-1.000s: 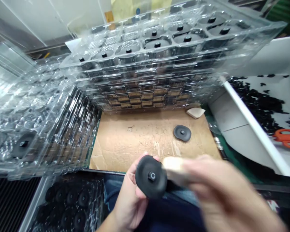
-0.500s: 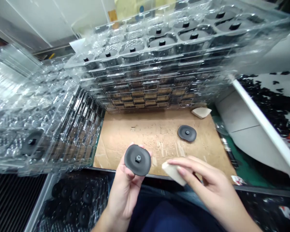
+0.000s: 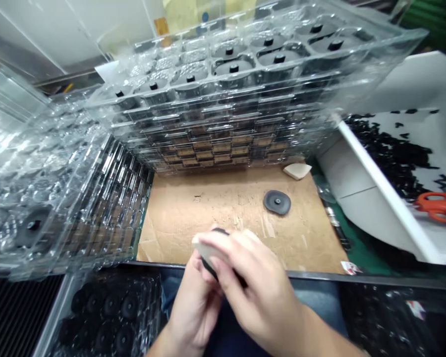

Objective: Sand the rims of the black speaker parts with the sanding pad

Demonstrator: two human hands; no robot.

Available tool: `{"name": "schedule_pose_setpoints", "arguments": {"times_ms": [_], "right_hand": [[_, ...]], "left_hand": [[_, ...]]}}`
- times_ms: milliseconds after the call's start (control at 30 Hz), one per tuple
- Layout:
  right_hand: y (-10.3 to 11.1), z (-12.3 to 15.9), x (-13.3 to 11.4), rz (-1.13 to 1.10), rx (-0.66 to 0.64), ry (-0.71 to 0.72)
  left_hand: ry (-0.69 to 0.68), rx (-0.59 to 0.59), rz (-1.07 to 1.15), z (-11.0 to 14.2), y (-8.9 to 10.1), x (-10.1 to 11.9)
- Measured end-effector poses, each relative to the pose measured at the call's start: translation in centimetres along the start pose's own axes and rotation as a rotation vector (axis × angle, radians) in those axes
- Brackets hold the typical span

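My left hand (image 3: 194,303) is closed round a black oval disc (image 3: 209,268), mostly hidden now behind my other hand. Between the fingers of my right hand (image 3: 258,280) is a pale wedge-shaped pad (image 3: 210,252), laid over the disc's face. Whether the pad presses on the disc or only covers it, I cannot tell. A second black oval disc (image 3: 277,202), with a small metal centre, lies on the cardboard (image 3: 178,213) beyond my right hand. Behind it rests another pale wedge (image 3: 297,171).
Stacked clear plastic trays (image 3: 223,111) with black-stemmed discs stand behind the cardboard. More trays (image 3: 70,188) rise at left. A white bin (image 3: 386,198) at right holds small black pieces (image 3: 401,158) and orange-handled scissors (image 3: 438,206). A tray of dark discs (image 3: 104,317) is at lower left.
My right hand has moved left, bringing the pale pad onto the disc in my left hand. The view has shifted slightly right, showing more of the scissors.
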State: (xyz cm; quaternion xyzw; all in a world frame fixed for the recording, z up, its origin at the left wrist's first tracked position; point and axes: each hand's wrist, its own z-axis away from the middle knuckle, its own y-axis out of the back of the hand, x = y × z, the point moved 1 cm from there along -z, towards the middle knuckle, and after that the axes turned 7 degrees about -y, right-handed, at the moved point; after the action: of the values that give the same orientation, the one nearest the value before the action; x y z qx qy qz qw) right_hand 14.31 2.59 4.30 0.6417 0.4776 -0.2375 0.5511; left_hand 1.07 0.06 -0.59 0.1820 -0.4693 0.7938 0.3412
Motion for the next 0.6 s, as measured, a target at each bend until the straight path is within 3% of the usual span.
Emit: {"name": "schedule_pose_setpoints", "arguments": {"times_ms": [100,133,300,367,467,533,600], "right_hand": [[-0.4,-0.3,-0.4,-0.034,-0.267,-0.048],[-0.6,-0.4,-0.3,-0.025,-0.301,-0.073],[-0.7,-0.3,-0.6,0.018,-0.026,0.027],[-0.1,0.4,-0.6,-0.012,-0.110,0.041],[1.4,1.6,0.1,0.037,-0.243,-0.075],[2.0,1.9,0.5,0.154,-0.200,-0.145],[1.9,1.4,0.5,0.277,-0.099,-0.102]], "left_hand": [[0.019,0.038,-0.018,0.1,0.4,-0.2],[0.029,0.041,-0.020,0.1,0.4,-0.2],[0.095,-0.072,-0.001,0.3,-0.2,-0.1],[0.093,-0.086,0.020,0.3,-0.2,0.4],[0.115,-0.113,0.044,0.0,-0.2,0.8],[0.111,-0.137,0.067,-0.1,-0.6,0.7],[0.086,-0.144,0.014,-0.1,-1.0,0.6]]}}
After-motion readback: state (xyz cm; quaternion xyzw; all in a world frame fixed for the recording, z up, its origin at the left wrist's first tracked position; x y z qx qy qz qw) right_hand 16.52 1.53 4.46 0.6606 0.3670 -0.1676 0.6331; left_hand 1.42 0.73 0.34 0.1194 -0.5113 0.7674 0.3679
